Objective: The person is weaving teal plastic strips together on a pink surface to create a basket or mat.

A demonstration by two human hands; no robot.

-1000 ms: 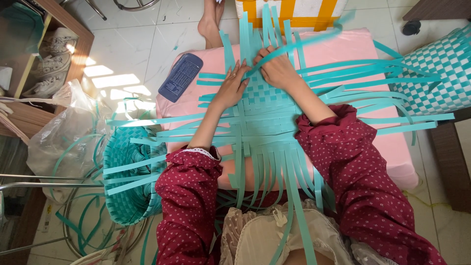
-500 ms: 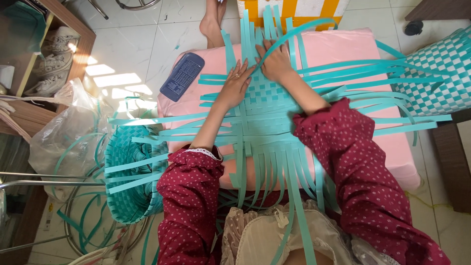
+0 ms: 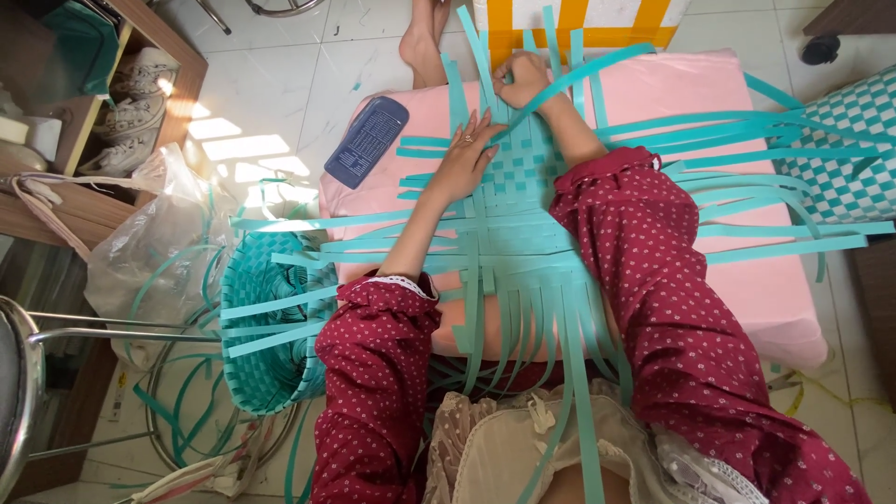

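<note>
White floor tiles (image 3: 280,84) surround a pink cushion (image 3: 747,280) that carries a woven mat of teal strips (image 3: 523,201), its loose ends fanning out on every side. Just under the left hand (image 3: 467,154) lies the tight checkered middle of the mat; that hand rests flat on it with fingers spread. Beyond it, at the mat's far edge, the right hand (image 3: 521,79) is closed around one teal strip (image 3: 597,67) that runs up and away to its right; it seems to pinch the strip between thumb and fingers, though the grip is partly hidden. Both arms wear dark red dotted sleeves (image 3: 653,271). Left of the left hand, on the cushion's corner, lies a dark blue flat object (image 3: 366,142). Nearer the body on that side, a teal woven basket (image 3: 261,345) sits on the floor beside a clear plastic bag (image 3: 159,243). Far off to the right of the right hand shows a checkered teal-and-white woven piece (image 3: 840,159).
</note>
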